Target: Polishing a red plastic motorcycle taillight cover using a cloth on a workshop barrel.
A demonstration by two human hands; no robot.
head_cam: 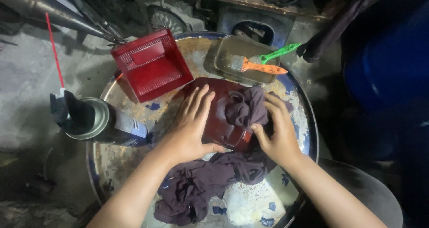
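Note:
My left hand (193, 126) lies flat, fingers spread, on a dark red plastic cover (217, 120) that rests on top of a rusty metal drum (134, 156). My right hand (278, 132) presses a bunched part of a dark purple rag (243, 107) against the right side of that cover. The rest of the rag (196, 187) trails down across the drum top toward me.
A red ribbed plastic lens (151, 63) sits at the drum's far left. A spray can with a thin red straw (98, 120) stands at the left edge. Behind the cover, a metal tray (223, 53) holds an orange brush (261, 67) and a green-handled one (280, 52). A blue barrel (389, 53) stands right.

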